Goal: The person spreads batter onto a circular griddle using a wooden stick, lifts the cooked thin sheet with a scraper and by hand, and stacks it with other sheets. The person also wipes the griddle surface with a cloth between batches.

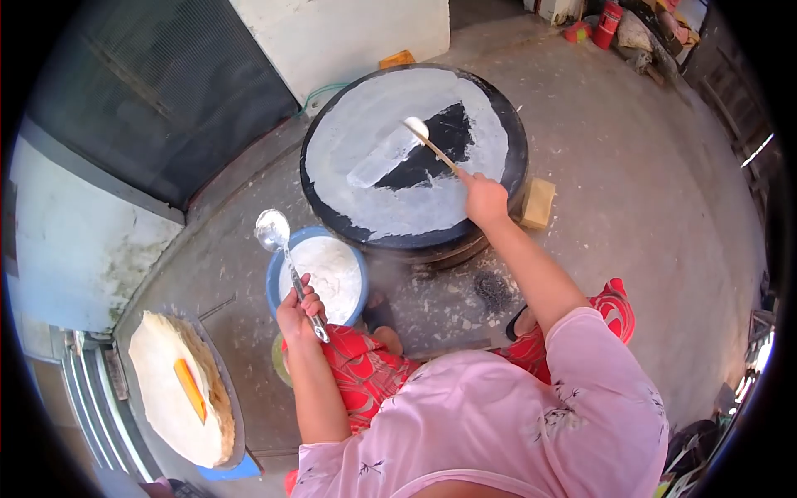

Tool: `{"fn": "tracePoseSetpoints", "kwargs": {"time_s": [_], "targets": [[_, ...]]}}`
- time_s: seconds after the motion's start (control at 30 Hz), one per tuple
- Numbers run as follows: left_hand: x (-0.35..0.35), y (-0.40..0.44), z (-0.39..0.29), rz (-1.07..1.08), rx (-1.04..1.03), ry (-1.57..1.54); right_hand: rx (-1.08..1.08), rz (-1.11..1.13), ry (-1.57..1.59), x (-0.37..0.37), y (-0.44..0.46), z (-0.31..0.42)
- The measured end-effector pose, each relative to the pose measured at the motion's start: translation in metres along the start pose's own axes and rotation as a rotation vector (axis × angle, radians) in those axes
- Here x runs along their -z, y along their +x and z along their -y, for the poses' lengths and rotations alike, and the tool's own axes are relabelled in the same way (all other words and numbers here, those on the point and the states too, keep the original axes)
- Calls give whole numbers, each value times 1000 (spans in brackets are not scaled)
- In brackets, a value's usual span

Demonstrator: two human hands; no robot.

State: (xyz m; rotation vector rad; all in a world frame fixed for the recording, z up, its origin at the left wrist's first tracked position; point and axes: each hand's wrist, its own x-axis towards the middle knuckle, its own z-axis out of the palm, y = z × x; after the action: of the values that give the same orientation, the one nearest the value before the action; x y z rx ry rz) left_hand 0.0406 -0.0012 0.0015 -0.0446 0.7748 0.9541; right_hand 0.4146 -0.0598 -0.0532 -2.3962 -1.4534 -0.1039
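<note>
My right hand (484, 199) is closed round the thin handle of a wooden batter spreader (436, 149), which reaches over the large round black griddle (515, 137). A white lump of batter (417, 129) sits at the spreader's far end. Pale batter (357, 104) coats most of the griddle, leaving a dark wedge bare near the middle and right. My left hand (300, 309) grips a metal ladle (292, 270) by its handle, its white-smeared bowl raised at upper left. Below the ladle stands a blue basin (274, 286) of white batter (326, 274).
At lower left lies a tall stack of thin pancakes (170, 398) with an orange-yellow scraper (190, 390) on top. A yellowish block (538, 204) sits against the griddle's right side. A dark scouring pad (493, 290) rests on the concrete floor; a red cylinder (608, 25) stands at the back right.
</note>
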Motion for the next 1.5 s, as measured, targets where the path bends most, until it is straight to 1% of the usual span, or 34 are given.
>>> {"fn": "tracePoseSetpoints", "kwargs": {"time_s": [0.03, 0.1, 0.13, 0.2, 0.23, 0.27, 0.37, 0.43, 0.47, 0.53, 0.57, 0.63, 0.67, 0.77, 0.83, 0.87, 0.93, 0.97, 1.0, 1.03, 1.07, 1.1, 1.17, 1.2, 1.27, 1.3, 1.37, 1.4, 1.47, 1.5], "targets": [[0, 0, 0, -11, -11, 3, -6, -5, 0, -2, -3, 4], [-1, 0, -1, -14, -19, -2, -64, -77, 261, -7, -14, 18], [-1, 1, -1, -24, -27, -14, -65, -82, 262, -3, -17, 18], [-2, 1, 1, -26, -32, -7, 95, 30, 41, 6, -26, 13], [-3, 0, 1, -19, -26, -1, 9, -2, -23, -2, -15, -1], [-2, 0, 2, -13, -22, 4, -11, -49, -49, -6, -4, -17], [-1, 0, 2, -18, -9, 11, -65, -92, -31, 11, 6, -23], [0, 2, 0, -12, -13, 6, -237, -48, 222, 10, -8, -8], [0, 2, 0, -15, -23, -3, -239, -52, 220, 10, -23, 0], [-4, 3, 2, -27, -31, -1, 112, -7, 240, 7, -49, 10], [-3, 3, 2, -23, -34, -4, 106, -5, 243, 4, -45, 4], [-1, 2, 3, -28, -33, 2, 45, -64, -16, 0, -26, -23], [-1, 2, 3, -28, -16, 4, -50, -34, -104, 2, -11, -36], [-2, 4, 1, -18, 6, 9, -90, -86, -106, 17, 5, -57], [-1, 3, 1, -17, 11, 5, -290, 17, 31, 25, 0, -56], [-1, 2, 2, -20, -8, 8, -291, 12, 28, 22, -4, -57], [-4, 4, 3, -20, -28, 6, -365, -6, 486, 6, -10, -63], [-4, 4, 4, -24, -34, 11, -297, -105, 567, -2, -7, -73], [-4, 3, 4, -34, -40, 20, -303, -99, 567, -12, 5, -91], [-5, 2, 5, -36, -30, 7, -383, -63, 585, -21, 24, -112], [-4, 2, 6, -38, -29, 15, -463, -30, 603, -26, 35, -124], [-4, 3, 5, -39, -13, 23, -467, -34, 609, -21, 38, -123], [-5, 4, 2, -36, 3, 34, -398, 200, 559, 6, 42, -116], [-4, 4, 2, -33, 2, 25, -400, 199, 559, 19, 35, -115], [-5, 5, 4, -27, 3, 9, -372, 415, 756, 40, 18, -115], [-5, 4, 4, -19, -3, 12, -370, 414, 755, 40, 14, -118], [-4, 3, 5, -17, -9, 13, -597, 159, 911, 35, 5, -125], [-5, 2, 6, -25, -8, 18, -603, 167, 909, 22, 2, -126], [-9, 3, 6, -26, -9, 27, -545, 95, 850, -21, 9, -124], [-9, 3, 6, -25, 1, 28, -400, 150, 763, -40, 10, -116]]}}
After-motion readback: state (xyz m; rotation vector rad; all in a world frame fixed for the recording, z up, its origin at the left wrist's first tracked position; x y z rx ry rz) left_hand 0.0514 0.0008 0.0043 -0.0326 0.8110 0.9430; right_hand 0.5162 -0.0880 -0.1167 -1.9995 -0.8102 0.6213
